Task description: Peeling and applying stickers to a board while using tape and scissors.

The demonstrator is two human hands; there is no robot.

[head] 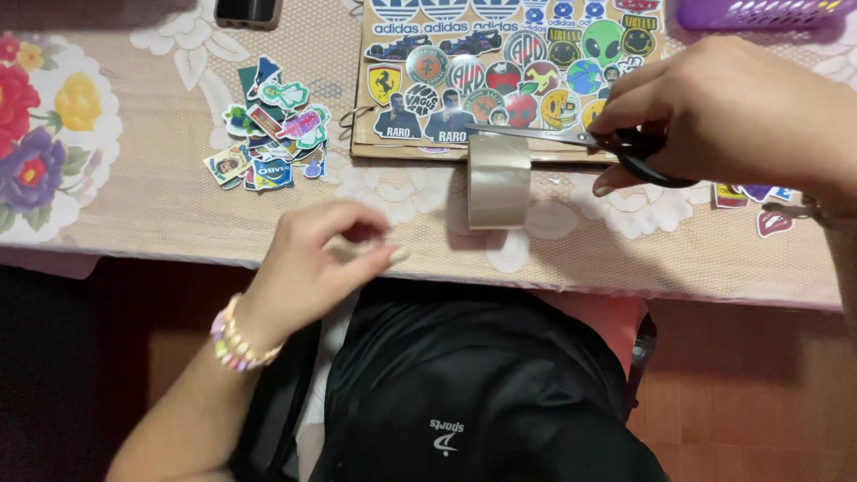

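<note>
My right hand (723, 112) grips black-handled scissors (571, 141), with the blades pointing left over a roll of clear tape (498, 183). The roll stands on edge on the table, just in front of a brown board covered in colourful stickers (509, 71). My left hand (317, 259), with a bead bracelet on the wrist, hovers at the table's front edge left of the roll. Its fingertips are pinched together, apparently on a strip of clear tape that is hard to see.
A pile of loose stickers (272, 129) lies left of the board. A floral tablecloth (134, 205) covers the table. A purple basket (759, 11) sits at the back right, a dark phone (247, 11) at the back. A black backpack (464, 393) rests below the table edge.
</note>
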